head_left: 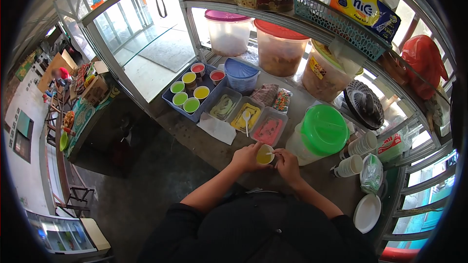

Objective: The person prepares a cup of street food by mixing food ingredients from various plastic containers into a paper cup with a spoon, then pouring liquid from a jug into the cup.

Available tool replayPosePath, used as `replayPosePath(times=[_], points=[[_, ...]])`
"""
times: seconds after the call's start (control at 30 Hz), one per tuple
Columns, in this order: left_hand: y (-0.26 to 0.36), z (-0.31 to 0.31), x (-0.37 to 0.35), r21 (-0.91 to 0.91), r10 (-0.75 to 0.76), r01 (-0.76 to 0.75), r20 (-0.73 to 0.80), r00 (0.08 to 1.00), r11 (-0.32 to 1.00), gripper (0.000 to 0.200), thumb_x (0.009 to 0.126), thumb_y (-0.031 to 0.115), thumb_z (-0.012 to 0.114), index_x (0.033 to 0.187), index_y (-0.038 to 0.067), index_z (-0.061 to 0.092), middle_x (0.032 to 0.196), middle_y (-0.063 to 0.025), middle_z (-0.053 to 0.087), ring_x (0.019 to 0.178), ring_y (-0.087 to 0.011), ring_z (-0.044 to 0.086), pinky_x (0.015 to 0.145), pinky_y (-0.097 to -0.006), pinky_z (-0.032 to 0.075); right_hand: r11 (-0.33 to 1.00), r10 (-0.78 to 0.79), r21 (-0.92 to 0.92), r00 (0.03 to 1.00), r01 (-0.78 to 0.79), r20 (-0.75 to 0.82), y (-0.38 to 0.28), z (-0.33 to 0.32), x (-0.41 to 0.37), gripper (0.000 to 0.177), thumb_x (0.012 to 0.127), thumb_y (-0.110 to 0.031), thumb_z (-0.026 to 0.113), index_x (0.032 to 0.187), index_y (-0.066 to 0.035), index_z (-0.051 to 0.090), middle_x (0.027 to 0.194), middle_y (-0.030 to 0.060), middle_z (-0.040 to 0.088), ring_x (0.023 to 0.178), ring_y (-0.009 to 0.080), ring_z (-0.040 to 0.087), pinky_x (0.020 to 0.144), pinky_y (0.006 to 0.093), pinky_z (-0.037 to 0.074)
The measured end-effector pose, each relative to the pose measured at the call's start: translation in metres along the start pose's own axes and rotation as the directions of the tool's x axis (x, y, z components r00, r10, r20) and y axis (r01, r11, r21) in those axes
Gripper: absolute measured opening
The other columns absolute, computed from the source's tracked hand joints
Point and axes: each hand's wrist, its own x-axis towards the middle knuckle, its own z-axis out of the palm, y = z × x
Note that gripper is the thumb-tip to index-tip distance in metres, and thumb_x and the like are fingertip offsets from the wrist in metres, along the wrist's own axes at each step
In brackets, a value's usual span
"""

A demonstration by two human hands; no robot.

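My left hand (245, 158) is wrapped around a small paper cup (264, 155) with yellow content, near the counter's front edge. My right hand (287, 166) pinches a thin white utensil (271, 153), probably a spoon, whose tip reaches into the cup. Just beyond are three clear plastic tubs: one with red content (268, 127), one with yellow (247, 116) and a white spoon (247, 116) in it, and one with green (225, 105). A blue tray (168, 98) at the left holds several cups filled with green, yellow and red.
A pail with a green lid (324, 130) stands right of my hands. Stacked paper cups (350, 165) and white plates (367, 213) are farther right. Lidded tubs (281, 48) line the back beneath a shelf. White paper (217, 128) lies left of the small tubs. A person (62, 74) is far left.
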Motion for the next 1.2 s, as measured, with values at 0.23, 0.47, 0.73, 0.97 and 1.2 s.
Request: replayPosePath(times=[0.23, 0.47, 0.73, 0.97, 1.2], points=[[-0.009, 0.009, 0.003, -0.044, 0.016, -0.018, -0.033, 0.999, 0.999, 0.094, 0.067, 0.066, 0.081, 0.14, 0.015, 0.049, 0.122, -0.0178, 0.068, 0.111, -0.0376, 0.067, 0.091, -0.0469, 0.054, 0.999, -0.033, -0.026, 0.973, 0.04, 0.229, 0.003, -0.014, 0.012, 0.012, 0.098, -0.005, 0.054, 0.106, -0.005, 0.064, 0.085, 0.0144, 0.068, 0.068, 0.0242, 0.069, 0.064, 0.038, 0.053], [-0.009, 0.011, 0.002, -0.034, 0.031, -0.033, -0.073, 0.997, 0.999, 0.088, 0.068, 0.061, 0.083, 0.137, 0.017, 0.05, 0.118, -0.0158, 0.069, 0.107, -0.036, 0.069, 0.086, -0.0471, 0.056, 0.981, -0.139, -0.102, 0.969, 0.163, 0.205, -0.002, -0.014, 0.025, 0.016, 0.093, -0.004, 0.056, 0.105, -0.005, 0.066, 0.092, 0.0165, 0.069, 0.084, 0.0351, 0.068, 0.075, 0.0432, 0.053], [-0.009, 0.009, 0.003, -0.044, 0.032, -0.035, -0.068, 0.997, 0.998, 0.091, 0.066, 0.061, 0.083, 0.137, 0.014, 0.051, 0.119, -0.0171, 0.069, 0.11, -0.0361, 0.068, 0.091, -0.0457, 0.054, 0.949, -0.254, -0.151, 0.955, 0.276, 0.151, -0.007, -0.009, 0.043, 0.018, 0.09, -0.004, 0.059, 0.105, -0.005, 0.068, 0.097, 0.0179, 0.07, 0.09, 0.0398, 0.068, 0.078, 0.0471, 0.054], [-0.012, 0.014, 0.005, -0.059, 0.026, -0.03, -0.069, 0.997, 0.998, 0.09, 0.066, 0.06, 0.083, 0.138, 0.016, 0.051, 0.121, -0.0156, 0.068, 0.11, -0.0352, 0.068, 0.09, -0.0461, 0.055, 0.974, -0.173, -0.128, 0.977, 0.188, 0.123, 0.0, -0.003, 0.037, 0.018, 0.09, -0.004, 0.061, 0.107, -0.003, 0.068, 0.101, 0.0191, 0.07, 0.089, 0.0389, 0.068, 0.079, 0.0456, 0.054], [-0.016, 0.014, 0.005, -0.128, 0.111, -0.118, -0.053, 0.992, 0.985, 0.088, 0.066, 0.052, 0.086, 0.137, 0.015, 0.05, 0.12, -0.0163, 0.068, 0.111, -0.036, 0.066, 0.092, -0.0453, 0.053, 0.988, -0.141, -0.065, 0.99, 0.142, 0.021, 0.001, -0.01, 0.025, 0.031, 0.092, -0.008, 0.064, 0.123, -0.004, 0.065, 0.105, 0.0178, 0.071, 0.09, 0.0342, 0.07, 0.081, 0.0441, 0.054]])
